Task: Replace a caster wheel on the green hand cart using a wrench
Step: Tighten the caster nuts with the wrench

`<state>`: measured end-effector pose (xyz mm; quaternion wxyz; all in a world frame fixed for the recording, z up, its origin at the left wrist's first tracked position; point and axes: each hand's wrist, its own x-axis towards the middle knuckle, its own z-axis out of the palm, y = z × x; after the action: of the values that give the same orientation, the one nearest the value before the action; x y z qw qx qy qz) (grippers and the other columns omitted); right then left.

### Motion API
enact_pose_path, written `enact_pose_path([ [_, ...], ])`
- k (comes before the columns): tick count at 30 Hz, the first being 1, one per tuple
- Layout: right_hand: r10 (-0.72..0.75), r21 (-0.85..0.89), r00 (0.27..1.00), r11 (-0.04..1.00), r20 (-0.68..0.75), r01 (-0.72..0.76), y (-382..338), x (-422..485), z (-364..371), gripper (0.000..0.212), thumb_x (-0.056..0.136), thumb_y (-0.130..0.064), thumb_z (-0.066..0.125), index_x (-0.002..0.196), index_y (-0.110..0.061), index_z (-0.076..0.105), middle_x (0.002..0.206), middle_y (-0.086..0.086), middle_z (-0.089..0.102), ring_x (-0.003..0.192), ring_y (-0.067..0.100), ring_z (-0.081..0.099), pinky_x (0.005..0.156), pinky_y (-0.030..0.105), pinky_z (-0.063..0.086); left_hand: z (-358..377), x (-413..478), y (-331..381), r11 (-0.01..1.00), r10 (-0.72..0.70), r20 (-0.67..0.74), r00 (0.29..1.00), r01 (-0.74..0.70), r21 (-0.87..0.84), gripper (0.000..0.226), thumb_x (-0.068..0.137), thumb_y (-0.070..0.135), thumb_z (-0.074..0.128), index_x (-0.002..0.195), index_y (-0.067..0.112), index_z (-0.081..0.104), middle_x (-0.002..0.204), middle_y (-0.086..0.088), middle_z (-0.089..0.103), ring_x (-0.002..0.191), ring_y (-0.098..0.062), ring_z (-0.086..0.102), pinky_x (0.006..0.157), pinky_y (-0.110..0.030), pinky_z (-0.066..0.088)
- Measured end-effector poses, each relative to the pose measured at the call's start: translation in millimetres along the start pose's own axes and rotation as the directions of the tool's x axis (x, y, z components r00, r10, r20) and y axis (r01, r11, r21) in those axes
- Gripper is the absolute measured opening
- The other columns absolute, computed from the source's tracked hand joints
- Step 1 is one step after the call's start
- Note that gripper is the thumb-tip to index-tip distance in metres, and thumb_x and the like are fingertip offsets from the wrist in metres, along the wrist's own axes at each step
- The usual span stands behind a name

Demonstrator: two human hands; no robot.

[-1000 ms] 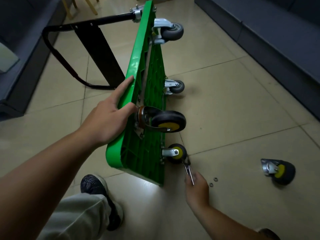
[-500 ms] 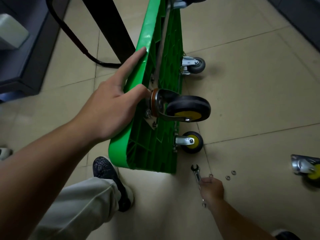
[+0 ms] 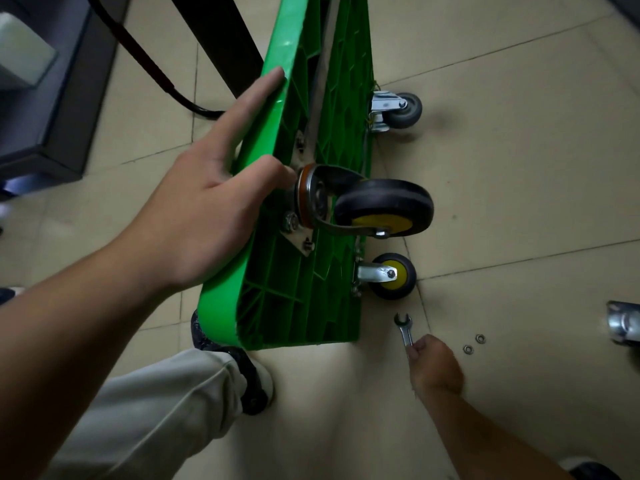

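Green hand cart (image 3: pixel 294 296), tipped on its side edge on the tiled floor (image 3: pixel 502 188), fills the centre of the view from 12 to 6 o'clock, its ribbed underside facing 3 o'clock. Left hand (image 3: pixel 207 209), entering from 8 o'clock, rests on the upper rim of the deck: the fingers lie straight along the green edge, and the thumb presses against the swivel head of the large caster. A light trouser leg (image 3: pixel 138 410) and a dark shoe (image 3: pixel 242 372) lie at 7 o'clock, the shoe partly under the cart's near corner. The black handle (image 3: pixel 145 57) runs off at 11 o'clock. Large caster wheel (image 3: pixel 384 211), black tyre on a yellow hub, projects from the underside just right of centre, its plate against the deck. Right hand (image 3: pixel 434 365), at 5 o'clock, has its fingers curled round the shaft of the wrench (image 3: pixel 404 330), whose open jaw points toward 12 o'clock, near a smaller yellow-hub caster (image 3: pixel 393 275) but apart from it. A grey caster (image 3: pixel 401 110) sits at 1 o'clock. A loose caster (image 3: pixel 625 322) lies cut off at the 4 o'clock edge. Two washers (image 3: pixel 468 349) lie on the floor between it and the right hand.
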<state>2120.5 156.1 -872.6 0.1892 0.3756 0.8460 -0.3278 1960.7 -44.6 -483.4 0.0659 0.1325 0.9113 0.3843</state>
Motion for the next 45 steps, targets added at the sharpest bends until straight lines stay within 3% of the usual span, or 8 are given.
enact_pose_path([
  [6,-0.31,-0.16,0.938,0.945,-0.156,0.286,6.1,10.8,-19.1,0.018,0.081,-0.014,0.077,0.096,-0.012,0.067,0.098,0.011,0.061,0.092,0.034,0.061,0.071,0.042,0.051,0.2,-0.8,1.0,0.999,-0.01,0.0,1.0,0.01,-0.038,0.074,0.086,0.04,0.057,0.148,0.068,0.03,0.123,0.035,0.053,0.098,0.005,0.066,0.07,-0.006,0.05],
  [16,-0.24,-0.142,0.97,0.962,-0.042,0.232,16.6,27.0,-31.6,0.015,0.089,-0.004,0.068,0.102,-0.001,0.062,0.11,0.019,0.054,0.087,0.038,0.06,0.074,0.041,0.05,1.2,-0.5,0.9,1.0,-0.003,-0.001,1.0,0.003,0.02,0.074,0.088,0.039,0.054,0.152,0.063,0.028,0.099,0.065,0.042,0.089,0.027,0.056,0.066,0.003,0.042],
  [20,-0.243,-0.305,0.968,0.919,0.056,0.249,16.2,26.6,-44.1,0.014,0.097,-0.021,0.059,0.105,-0.009,0.061,0.114,0.011,0.06,0.102,0.026,0.062,0.083,0.03,0.047,0.4,-1.1,2.2,0.999,-0.014,-0.02,1.0,0.015,0.031,0.074,0.087,0.04,0.055,0.151,0.063,0.029,0.109,0.042,0.053,0.085,0.024,0.057,0.064,0.003,0.041],
  [24,-0.289,0.146,0.957,0.948,0.033,0.282,-27.3,0.3,-72.9,0.01,0.085,-0.023,0.078,0.089,-0.018,0.071,0.085,-0.004,0.071,0.081,0.014,0.069,0.075,0.032,0.055,-1.4,-1.4,5.8,0.998,-0.044,-0.011,0.999,0.045,0.052,0.072,0.084,0.046,0.054,0.144,0.074,0.026,0.117,0.035,0.053,0.09,0.012,0.062,0.074,-0.017,0.053],
  [27,-0.456,0.538,0.889,0.739,-0.043,0.405,-88.3,-36.7,-100.6,0.015,0.08,-0.015,0.085,0.088,-0.018,0.073,0.073,-0.003,0.071,0.068,0.011,0.069,0.067,0.026,0.058,0.9,-1.3,7.2,0.992,-0.076,0.0,0.997,0.076,0.104,0.069,0.086,0.051,0.052,0.141,0.079,0.021,0.128,0.012,0.053,0.092,-0.011,0.067,0.087,-0.046,0.058],
  [31,-0.566,0.788,0.792,0.372,-0.227,0.491,-156.1,-98.8,-137.8,0.014,0.081,-0.019,0.084,0.09,-0.026,0.075,0.081,-0.004,0.075,0.074,0.014,0.072,0.067,0.018,0.056,1.8,-1.9,11.1,0.99,-0.076,-0.004,0.997,0.076,0.114,0.07,0.085,0.054,0.05,0.143,0.077,0.018,0.145,0.006,0.051,0.106,-0.02,0.065,0.096,-0.049,0.055],
  [36,-0.516,0.933,0.821,0.107,-0.244,0.344,-201.8,-139.2,-156.9,0.013,0.083,-0.013,0.082,0.089,-0.023,0.077,0.084,0.003,0.078,0.081,0.016,0.075,0.073,0.019,0.056,1.5,-2.6,13.0,0.991,-0.094,-0.003,0.996,0.093,0.1,0.072,0.084,0.056,0.049,0.147,0.073,0.019,0.135,-0.002,0.059,0.101,-0.023,0.068,0.092,-0.049,0.057],
  [45,-0.482,0.937,0.843,0.116,-0.237,0.33,-211.9,-146.0,-140.8,0.017,0.084,-0.014,0.078,0.09,-0.031,0.079,0.084,0.003,0.078,0.08,0.014,0.075,0.073,0.019,0.055,-0.3,-4.6,12.7,0.989,-0.122,0.01,0.992,0.121,0.079,0.072,0.085,0.055,0.049,0.147,0.073,0.018,0.127,0.007,0.057,0.099,-0.019,0.067,0.092,-0.048,0.057],
])
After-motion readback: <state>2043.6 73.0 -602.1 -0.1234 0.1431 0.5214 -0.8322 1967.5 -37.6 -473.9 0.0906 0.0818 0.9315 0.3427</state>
